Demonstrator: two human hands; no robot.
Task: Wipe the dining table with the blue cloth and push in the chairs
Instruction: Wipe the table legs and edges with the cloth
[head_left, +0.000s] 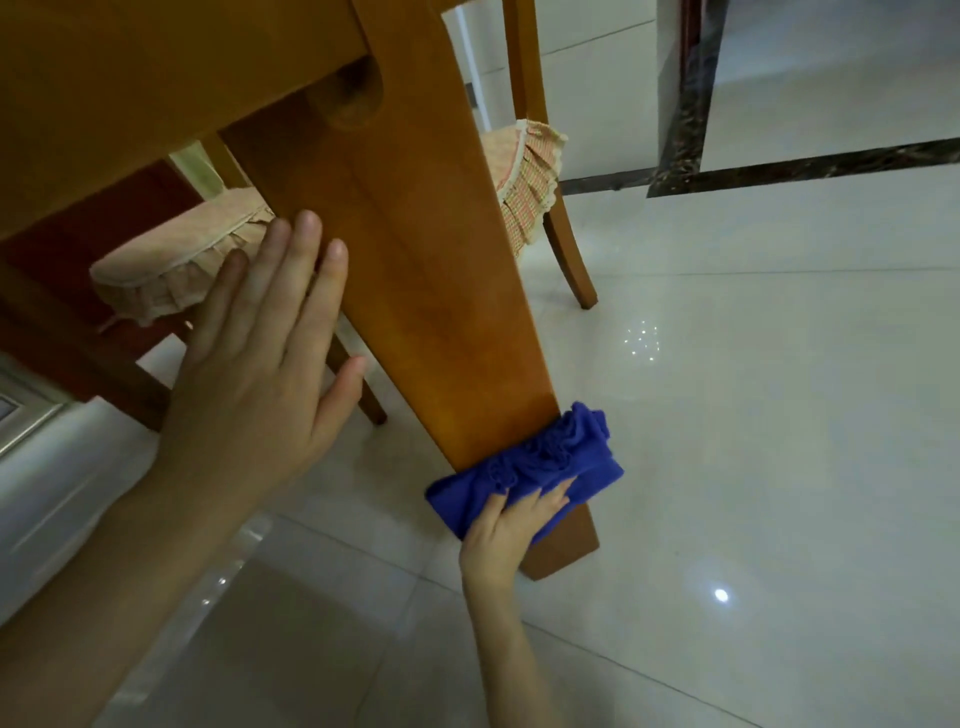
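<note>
A broad wooden leg (415, 270) of the dining table (130, 93) runs from the top left down to the floor. Low on that leg lies the bunched blue cloth (540, 462), and my right hand (506, 530) presses it against the wood with its fingers spread over the fabric. My left hand (265, 353) is flat with straight fingers, its fingertips against the leg's left edge higher up. Two wooden chairs with frilled checked cushions stand behind the leg: one chair (171, 270) under the table at left, another chair (530, 176) at right.
Glossy white floor tiles (753, 415) spread to the right and front, crossed by a dark marble border strip (779, 171). A pale framed cabinet edge (26, 415) shows at far left. A dark red panel sits behind the left chair.
</note>
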